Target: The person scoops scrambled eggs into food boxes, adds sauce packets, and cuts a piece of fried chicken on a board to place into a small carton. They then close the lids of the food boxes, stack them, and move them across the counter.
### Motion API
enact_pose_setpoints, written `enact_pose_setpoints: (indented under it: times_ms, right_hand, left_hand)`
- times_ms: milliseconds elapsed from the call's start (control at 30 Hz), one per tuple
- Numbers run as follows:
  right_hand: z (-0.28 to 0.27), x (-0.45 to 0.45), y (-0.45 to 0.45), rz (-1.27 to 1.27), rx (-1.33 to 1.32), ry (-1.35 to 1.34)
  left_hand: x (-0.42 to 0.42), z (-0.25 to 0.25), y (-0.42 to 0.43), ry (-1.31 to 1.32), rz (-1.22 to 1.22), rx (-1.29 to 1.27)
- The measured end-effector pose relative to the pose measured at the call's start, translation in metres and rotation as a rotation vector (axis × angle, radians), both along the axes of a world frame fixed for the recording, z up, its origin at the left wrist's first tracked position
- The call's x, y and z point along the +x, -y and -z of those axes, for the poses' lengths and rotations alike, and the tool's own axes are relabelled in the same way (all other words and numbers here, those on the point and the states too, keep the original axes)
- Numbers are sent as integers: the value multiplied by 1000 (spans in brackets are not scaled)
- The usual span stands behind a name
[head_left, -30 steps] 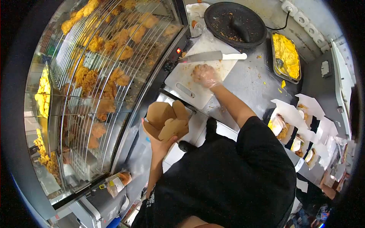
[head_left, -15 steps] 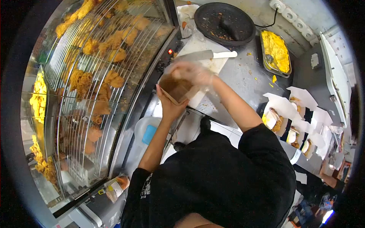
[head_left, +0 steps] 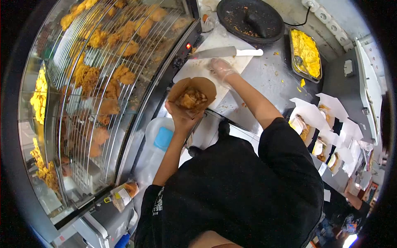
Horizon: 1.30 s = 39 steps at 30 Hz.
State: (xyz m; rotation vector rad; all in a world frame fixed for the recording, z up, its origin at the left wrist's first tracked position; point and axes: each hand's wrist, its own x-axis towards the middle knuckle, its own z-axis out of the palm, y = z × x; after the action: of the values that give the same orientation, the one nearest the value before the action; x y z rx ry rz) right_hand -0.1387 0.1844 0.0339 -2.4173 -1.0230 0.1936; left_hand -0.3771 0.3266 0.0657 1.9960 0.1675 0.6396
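Observation:
My left hand (head_left: 182,119) is closed round a brown paper food box (head_left: 173,91) with its flaps standing up. Inside the box lie pieces of browned fried chicken (head_left: 191,99). My right hand (head_left: 222,69), in a clear plastic glove, is on the white cutting board (head_left: 240,66). Its fingers are drawn together against the board, and whatever is in them is hidden. Just beyond them lies a large knife (head_left: 221,52) with a white handle.
At left stands a glass warming cabinet (head_left: 136,95) with fried chicken on racks. A black stone mortar (head_left: 250,18) and a tray of yellow food (head_left: 305,53) are at the back. Open white boxes (head_left: 308,115) of food stand right. A person's arm (head_left: 352,198) shows at lower right.
My right hand has moved from over the box's mouth down to the cutting board. The box now tilts its opening toward me, showing the chicken inside. The view has shifted slightly.

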Motion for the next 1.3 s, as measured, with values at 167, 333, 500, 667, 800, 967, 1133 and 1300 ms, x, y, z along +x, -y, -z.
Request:
enact_pose_setpoints:
  times_ms: [167,333,500,667,800,967,1133,1300]
  right_hand:
    - [-47,-7,13,138,527,-55]
    - [-166,-64,41,-186,529,-94]
    - [-161,-78,81,134,255,157]
    - [-96,-86,149,302,74,-405]
    - [-78,-117,210,550,47,102]
    - [-52,-142,243,764,-50,-73]
    - [-85,-154,225,834,3,186]
    - [-111,-143,183,578,179,593]
  left_hand:
    - [7,-2,-7,146,31,183]
    - [17,-10,16,26,-50,238]
    - [36,7,40,27,33,170]
    - [58,3,75,11,399,28]
    - [70,1,96,-29,510,100]
    - [62,25,104,-94,534,104]
    - [37,10,95,-80,424,136]
    - [-10,-14,79,-578,383,-340]
